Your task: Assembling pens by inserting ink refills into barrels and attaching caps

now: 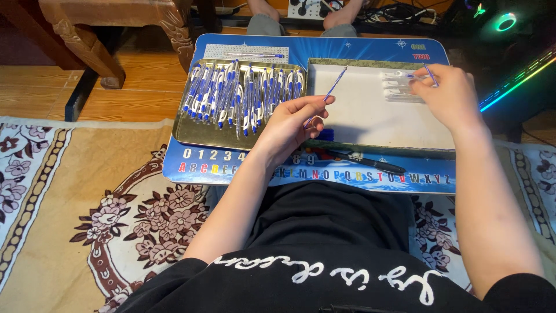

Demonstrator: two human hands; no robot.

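My left hand (292, 120) pinches a thin blue pen refill (335, 87) that points up and to the right, over the seam between two trays. My right hand (446, 93) holds another thin blue refill (430, 74) above a small group of white pen barrels (398, 87) in the right tray. The left tray (182, 134) is gold-coloured and packed with several blue-and-white pens (243, 93). The right tray (370, 124) has a white floor that is mostly bare.
Both trays sit on a blue lap table (324, 49) printed with letters and digits. A black marker (362, 160) lies along its near edge. A patterned rug (87, 214) covers the floor at left. Wooden furniture (116, 35) stands behind. Another person's knees (301, 23) are at the far side.
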